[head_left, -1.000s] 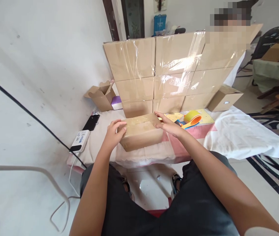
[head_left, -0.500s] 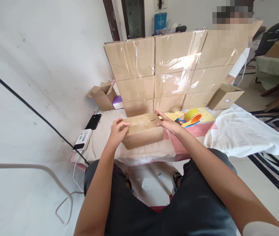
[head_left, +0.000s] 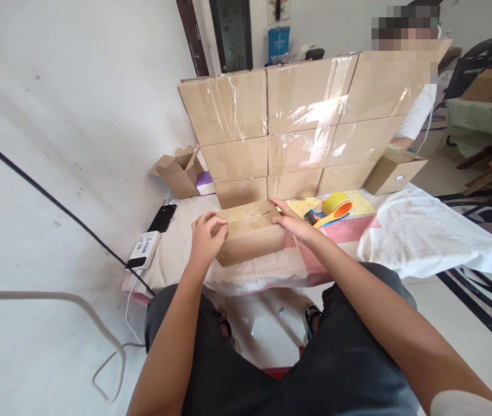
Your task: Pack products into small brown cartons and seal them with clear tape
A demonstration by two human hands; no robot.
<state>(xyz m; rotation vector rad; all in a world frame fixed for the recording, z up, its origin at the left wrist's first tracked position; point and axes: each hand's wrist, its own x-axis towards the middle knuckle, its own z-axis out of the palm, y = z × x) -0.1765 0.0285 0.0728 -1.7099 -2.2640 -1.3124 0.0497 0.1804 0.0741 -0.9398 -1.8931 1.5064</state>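
A closed cardboard box (head_left: 252, 238) lies on the cloth-covered table in front of me, with shiny clear tape along its top seam. My left hand (head_left: 207, 236) is closed on the box's left end, fingers bent over the top edge. At the opposite end, my right hand (head_left: 294, 222) holds the box with its thumb on the top and its fingers over the far corner. Just right of that hand lies a tape dispenser (head_left: 336, 207) with a yellow roll and an orange body.
Behind the box stands a wall of taped cartons (head_left: 300, 110). An open carton (head_left: 180, 173) and a purple-white pack (head_left: 205, 184) sit left, a small carton (head_left: 395, 172) right. A phone (head_left: 162, 218) and a white power strip (head_left: 144, 250) lie left. A person (head_left: 421, 112) is behind the cartons.
My view has shifted slightly, so most things sit a little further left. Both hands keep the same hold on the box.
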